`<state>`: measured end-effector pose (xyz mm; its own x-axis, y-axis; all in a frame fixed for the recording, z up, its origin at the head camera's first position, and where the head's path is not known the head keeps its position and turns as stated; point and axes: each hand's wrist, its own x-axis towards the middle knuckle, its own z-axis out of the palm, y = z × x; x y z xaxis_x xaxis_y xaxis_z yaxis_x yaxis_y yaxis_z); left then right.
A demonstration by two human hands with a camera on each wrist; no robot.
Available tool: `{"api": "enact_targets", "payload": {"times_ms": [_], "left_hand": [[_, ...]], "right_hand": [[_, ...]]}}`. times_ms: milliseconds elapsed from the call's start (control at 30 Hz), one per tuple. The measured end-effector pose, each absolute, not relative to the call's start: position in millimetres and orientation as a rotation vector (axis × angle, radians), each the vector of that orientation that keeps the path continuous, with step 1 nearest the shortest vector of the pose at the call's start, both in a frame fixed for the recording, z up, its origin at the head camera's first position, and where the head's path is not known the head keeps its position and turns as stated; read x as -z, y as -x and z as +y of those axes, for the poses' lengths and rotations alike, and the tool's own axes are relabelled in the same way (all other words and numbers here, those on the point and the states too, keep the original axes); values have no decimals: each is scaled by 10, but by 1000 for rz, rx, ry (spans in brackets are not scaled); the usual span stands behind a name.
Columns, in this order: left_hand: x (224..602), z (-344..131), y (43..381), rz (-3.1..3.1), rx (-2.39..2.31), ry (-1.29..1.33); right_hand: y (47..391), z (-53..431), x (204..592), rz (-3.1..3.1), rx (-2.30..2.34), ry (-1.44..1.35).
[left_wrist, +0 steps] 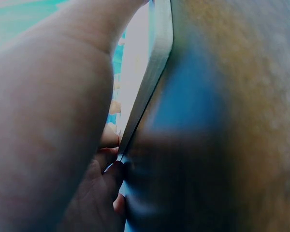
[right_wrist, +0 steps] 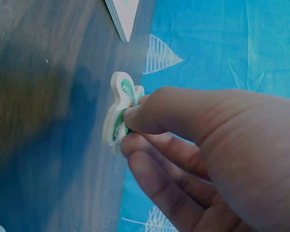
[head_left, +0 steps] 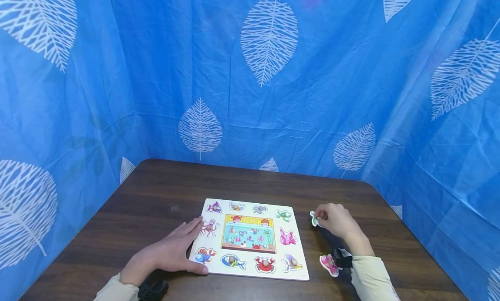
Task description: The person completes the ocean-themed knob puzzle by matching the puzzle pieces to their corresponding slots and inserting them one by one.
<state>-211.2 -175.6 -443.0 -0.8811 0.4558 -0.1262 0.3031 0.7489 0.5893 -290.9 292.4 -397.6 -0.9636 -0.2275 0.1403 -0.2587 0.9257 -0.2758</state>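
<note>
A white wooden peg puzzle board (head_left: 250,269) lies on the table, with sea-animal pictures around a central aquarium scene. My left hand (head_left: 172,251) rests along its left side, fingers spread and the thumb at the front left corner. The left wrist view shows those fingers at the board's edge (left_wrist: 152,72). To the right of the board, my right hand (head_left: 339,220) pinches a green-and-white puzzle piece (right_wrist: 120,106) between thumb and fingers. The piece is tilted on edge; whether it touches the table I cannot tell. Closer to me, a pink puzzle piece (head_left: 329,265) lies beside the right wrist.
The dark wooden table (head_left: 172,183) is bordered by blue curtains (head_left: 234,75) with white leaf prints at the back and both sides. Most pictures on the board carry round knobs; the green turtle (head_left: 283,215) and pink fish (head_left: 287,237) show none.
</note>
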Motion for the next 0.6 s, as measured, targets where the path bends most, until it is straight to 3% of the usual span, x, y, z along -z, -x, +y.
{"api": "enact_targets", "payload": {"times_ms": [600], "left_hand": [[4434, -1757, 2112, 2688, -815, -586]], "right_hand": [[2957, 2737, 4034, -2902, -476, -403]]}}
